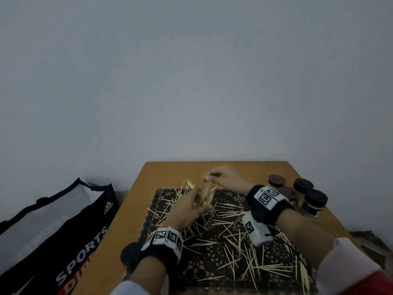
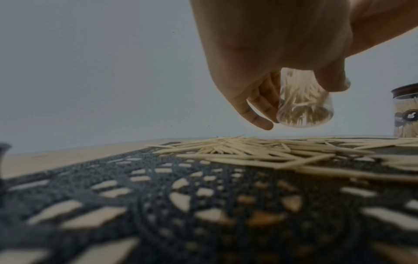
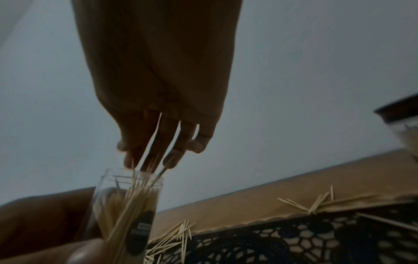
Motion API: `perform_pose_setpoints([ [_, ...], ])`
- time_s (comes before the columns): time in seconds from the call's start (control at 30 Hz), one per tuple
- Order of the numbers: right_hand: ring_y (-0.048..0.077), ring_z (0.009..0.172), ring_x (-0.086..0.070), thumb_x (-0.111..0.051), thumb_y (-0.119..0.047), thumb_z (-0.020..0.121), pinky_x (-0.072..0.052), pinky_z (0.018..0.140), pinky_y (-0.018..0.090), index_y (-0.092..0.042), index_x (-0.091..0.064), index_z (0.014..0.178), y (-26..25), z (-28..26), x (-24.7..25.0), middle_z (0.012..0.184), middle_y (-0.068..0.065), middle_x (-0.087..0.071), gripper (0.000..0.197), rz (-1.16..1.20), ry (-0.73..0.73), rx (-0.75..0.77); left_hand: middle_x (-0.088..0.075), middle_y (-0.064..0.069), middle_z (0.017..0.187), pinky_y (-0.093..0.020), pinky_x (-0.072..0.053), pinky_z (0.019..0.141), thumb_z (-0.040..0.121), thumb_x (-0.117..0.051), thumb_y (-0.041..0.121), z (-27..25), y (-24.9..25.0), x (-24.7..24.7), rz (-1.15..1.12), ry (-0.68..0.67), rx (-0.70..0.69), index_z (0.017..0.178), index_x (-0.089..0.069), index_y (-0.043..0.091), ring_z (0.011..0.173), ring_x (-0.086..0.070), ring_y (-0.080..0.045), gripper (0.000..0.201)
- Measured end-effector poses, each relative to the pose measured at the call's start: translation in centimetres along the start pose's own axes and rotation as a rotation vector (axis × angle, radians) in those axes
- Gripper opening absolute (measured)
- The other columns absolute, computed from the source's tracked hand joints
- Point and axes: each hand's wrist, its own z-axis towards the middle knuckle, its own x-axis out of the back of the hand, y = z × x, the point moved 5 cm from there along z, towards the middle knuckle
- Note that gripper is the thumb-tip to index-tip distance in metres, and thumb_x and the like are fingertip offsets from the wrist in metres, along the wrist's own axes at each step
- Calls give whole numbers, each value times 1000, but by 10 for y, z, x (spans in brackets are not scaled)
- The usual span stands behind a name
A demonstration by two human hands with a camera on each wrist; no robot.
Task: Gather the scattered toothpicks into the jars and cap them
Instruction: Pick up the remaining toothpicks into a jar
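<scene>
At centre frame the left hand [image 1: 187,206] grips a tilted open toothpick jar [image 3: 126,214] while the right hand [image 1: 221,177] pinches a toothpick bundle [image 1: 207,193] into its mouth; splayed tips may catch the rim and spill onto the desk [image 1: 136,196].

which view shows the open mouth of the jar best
The right wrist view: the jar mouth is close and clear, toothpicks sliding in. The left wrist view shows only its base in the left hand; the head view hides it behind fingers.
</scene>
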Motion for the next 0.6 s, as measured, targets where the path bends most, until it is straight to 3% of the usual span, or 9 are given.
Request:
perform_pose_setpoints([
  [0.07,8,93,-58,-63,-27,92,-51,81,23,-15,-63,120,4,-2,1,109,-3,-62,31,33,-13,-25,-62,4,119,-29,-49,88,85,-66,53,-1,3,3,36,33,-21,134,-47,24,99,-59,-10,59],
  [0.17,15,93,-62,-72,-32,84,-53,65,22,-20,-52,133,9,-8,-11,117,0,-57,54,41,-206,-114,-57,4,125,-24,-43,87,87,-65,50,-2,8,6,114,76,-60,136,-46,24,104,-53,-8,59],
  [0.27,21,86,-66,-76,-13,80,-55,60,22,-14,-58,121,14,-9,-13,110,7,-64,45,125,-138,-136,-50,3,137,-22,-39,93,85,-66,52,-2,6,9,169,116,-81,144,-39,22,116,-48,-9,72],
  [0.33,15,89,-62,-78,-5,74,-49,62,17,-16,-60,116,16,-10,-8,107,-1,-61,46,25,-12,-139,-41,1,147,-28,-37,106,82,-66,55,-2,2,11,187,151,-91,151,-29,18,131,-40,-14,86],
  [0.43,8,86,-59,-79,3,69,-45,58,12,-14,-60,113,24,-12,-9,109,-1,-62,51,93,-21,-184,-38,0,149,-32,-32,112,80,-72,48,-1,-1,11,213,165,-89,152,-27,19,136,-35,-16,89],
  [0.5,5,84,-57,-79,7,67,-46,62,15,-16,-60,110,26,-14,-8,110,-1,-62,52,82,-27,-201,-39,2,148,-31,-31,113,80,-75,45,0,-1,10,224,158,-97,151,-29,21,136,-34,-14,88],
  [0.6,17,95,-61,-78,10,63,-54,78,30,-20,-61,101,32,-15,-7,107,-1,-62,51,127,-49,-231,-41,3,146,-29,-32,111,79,-76,43,1,-2,8,227,160,-106,148,-32,21,133,-36,-11,85],
])
